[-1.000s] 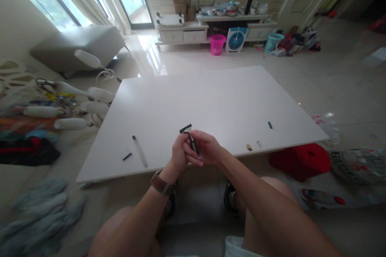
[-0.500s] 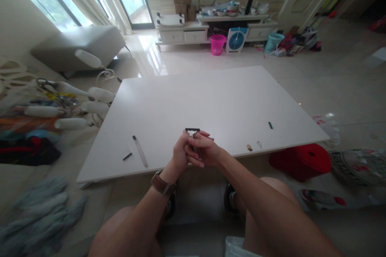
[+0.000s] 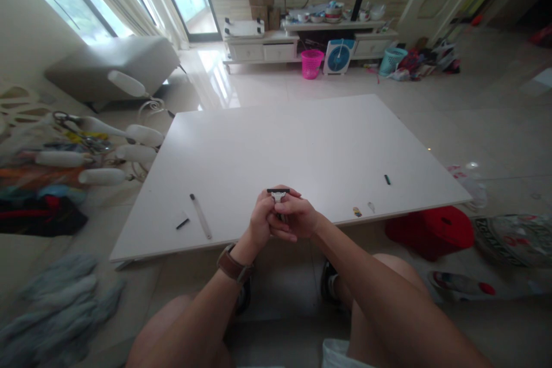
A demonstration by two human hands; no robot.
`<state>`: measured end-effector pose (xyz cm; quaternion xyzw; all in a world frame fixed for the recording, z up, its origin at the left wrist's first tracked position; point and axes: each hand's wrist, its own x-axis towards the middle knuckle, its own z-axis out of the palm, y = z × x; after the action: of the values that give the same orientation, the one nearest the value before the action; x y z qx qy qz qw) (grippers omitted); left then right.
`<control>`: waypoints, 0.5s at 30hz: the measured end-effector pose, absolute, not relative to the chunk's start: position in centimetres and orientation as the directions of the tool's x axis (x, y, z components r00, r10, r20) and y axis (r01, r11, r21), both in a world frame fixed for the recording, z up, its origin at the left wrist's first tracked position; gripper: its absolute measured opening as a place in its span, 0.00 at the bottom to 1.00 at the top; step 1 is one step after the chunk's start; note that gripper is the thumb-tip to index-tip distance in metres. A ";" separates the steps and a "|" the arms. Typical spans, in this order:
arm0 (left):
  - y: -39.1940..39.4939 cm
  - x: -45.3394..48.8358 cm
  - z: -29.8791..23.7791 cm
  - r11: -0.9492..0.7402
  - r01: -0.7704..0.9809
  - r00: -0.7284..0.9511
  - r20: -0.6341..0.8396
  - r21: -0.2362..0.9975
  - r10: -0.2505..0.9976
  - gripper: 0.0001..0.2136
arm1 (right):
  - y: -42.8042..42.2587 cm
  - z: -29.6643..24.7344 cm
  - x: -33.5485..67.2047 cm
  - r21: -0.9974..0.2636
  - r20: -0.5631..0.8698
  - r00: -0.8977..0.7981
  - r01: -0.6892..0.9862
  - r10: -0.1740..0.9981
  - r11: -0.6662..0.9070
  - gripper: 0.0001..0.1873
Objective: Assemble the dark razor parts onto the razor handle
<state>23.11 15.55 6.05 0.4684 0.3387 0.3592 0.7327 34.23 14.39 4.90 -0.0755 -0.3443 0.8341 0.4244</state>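
Both my hands meet over the near edge of the white table (image 3: 276, 138). Between them is a razor (image 3: 278, 196), its black head up and facing away from me, its silver neck below. My left hand (image 3: 261, 219) is closed around the handle from the left side. From the right, my right hand (image 3: 302, 217) is closed on the same handle, thumb near the neck. Most of the handle is hidden by fingers. On the table to the left lie a pale stick with a dark tip (image 3: 200, 217) and a small black piece (image 3: 183, 223).
A dark green small piece (image 3: 387, 179), a yellow-and-dark bit (image 3: 357, 212) and a pale clip-like bit (image 3: 371, 207) lie on the table's right side. A red bin (image 3: 431, 230) stands beside the near right edge. White lamp arms (image 3: 144, 135) crowd the left edge.
The razor and both hands have shifted slightly right and a little lower. The razor's head now sits more level. Things on the table stay as they were.
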 end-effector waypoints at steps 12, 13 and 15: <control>15.2 23.1 7.5 0.402 -0.207 0.531 -0.243 0.892 0.812 0.17 | 14.4 4.7 34.5 -0.634 0.204 -0.699 -0.628 0.685 -0.452 0.18; 15.2 23.1 7.5 0.405 -0.212 0.531 -0.243 0.889 0.812 0.16 | 14.4 4.6 34.6 -0.641 0.222 -0.701 -0.629 0.678 -0.440 0.17; 15.2 23.0 7.3 0.430 -0.220 0.524 -0.266 0.875 0.809 0.15 | 14.4 4.6 34.7 -0.659 0.243 -0.704 -0.625 0.667 -0.420 0.16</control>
<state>23.05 15.19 7.30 0.4154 0.3545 0.3351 0.7678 34.66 14.36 4.65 -0.0282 -0.3782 0.8420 0.3836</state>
